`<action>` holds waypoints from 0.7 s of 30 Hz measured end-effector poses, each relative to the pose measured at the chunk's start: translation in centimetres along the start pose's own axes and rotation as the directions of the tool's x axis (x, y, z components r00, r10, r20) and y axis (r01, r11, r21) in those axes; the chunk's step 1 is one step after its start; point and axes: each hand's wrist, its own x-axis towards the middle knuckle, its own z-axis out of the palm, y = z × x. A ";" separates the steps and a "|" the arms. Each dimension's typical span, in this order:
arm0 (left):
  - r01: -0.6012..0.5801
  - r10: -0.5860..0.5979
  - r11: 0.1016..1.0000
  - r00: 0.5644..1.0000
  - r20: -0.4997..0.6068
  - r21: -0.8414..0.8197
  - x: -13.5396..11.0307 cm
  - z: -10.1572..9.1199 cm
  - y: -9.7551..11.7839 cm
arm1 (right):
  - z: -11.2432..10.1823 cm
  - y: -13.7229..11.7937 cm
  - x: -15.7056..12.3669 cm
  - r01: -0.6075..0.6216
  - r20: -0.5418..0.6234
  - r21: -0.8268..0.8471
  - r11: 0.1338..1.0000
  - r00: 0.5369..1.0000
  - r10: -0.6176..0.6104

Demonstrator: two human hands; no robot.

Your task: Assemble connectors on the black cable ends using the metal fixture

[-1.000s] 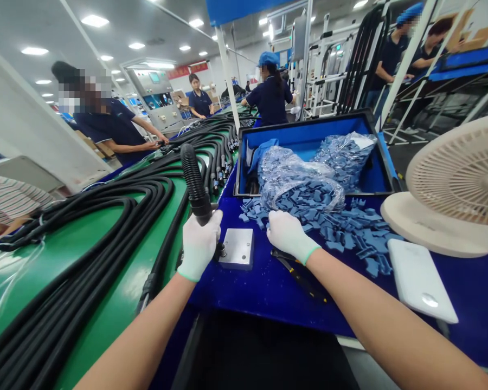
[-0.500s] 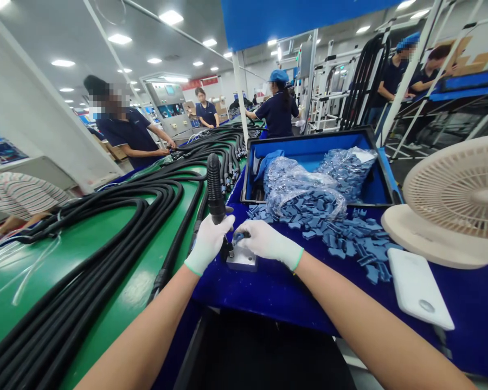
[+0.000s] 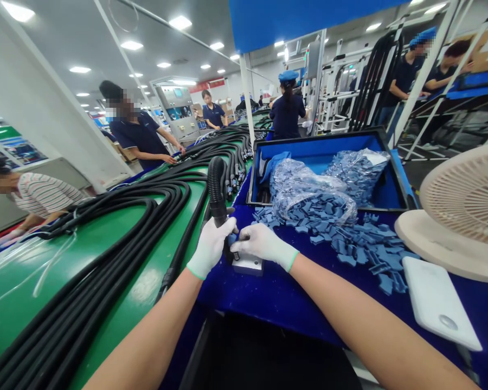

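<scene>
In a white glove, my left hand (image 3: 212,244) is wrapped around the lower end of a black corrugated hose (image 3: 217,187), which stands upright out of the grip and bends at its top. My right hand (image 3: 260,242), also gloved, has its thumb and fingers pinched on a small blue plastic clip (image 3: 231,239) against the hose end, mostly hidden by the fingers. Directly below both hands sits a small metal block fixture (image 3: 249,265) with a spring beside it. Loose blue clips (image 3: 350,244) lie in a heap to the right of my right hand.
A black-rimmed blue bin (image 3: 394,184) holds clear bags of blue clips (image 3: 315,184). On the right are a beige fan (image 3: 443,244) and a white phone-like device (image 3: 439,303). Long black hoses (image 3: 117,254) cover the green table (image 3: 146,287) at left. Several co-workers stand beyond.
My right hand has brought the blue clip in against the hose end, closer to my left hand. The left hand keeps its grip. The whole view has shifted slightly.
</scene>
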 end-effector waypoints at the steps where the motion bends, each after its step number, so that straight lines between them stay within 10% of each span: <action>1: 0.004 -0.003 1.000 0.999 -0.041 0.023 -0.2 -0.9 -0.2 | 0.0 0.0 -0.2 0.005 -0.009 -0.014 1.000 1.000 -0.005; 8: 0.250 -0.093 0.922 0.885 -0.456 0.297 -6.5 -15.5 -2.4 | -0.3 0.5 -0.8 0.082 -0.020 -0.085 0.993 0.996 -0.084; 13: 0.566 -0.352 0.565 0.823 -0.446 0.600 -15.4 -25.3 -5.2 | 0.8 1.0 -0.4 0.091 -0.047 -0.170 0.981 0.994 -0.100; 21: 0.728 -0.429 0.372 0.685 -0.589 0.576 -24.0 -30.0 -7.3 | 1.7 1.3 -0.3 0.060 -0.044 -0.286 0.956 0.996 -0.076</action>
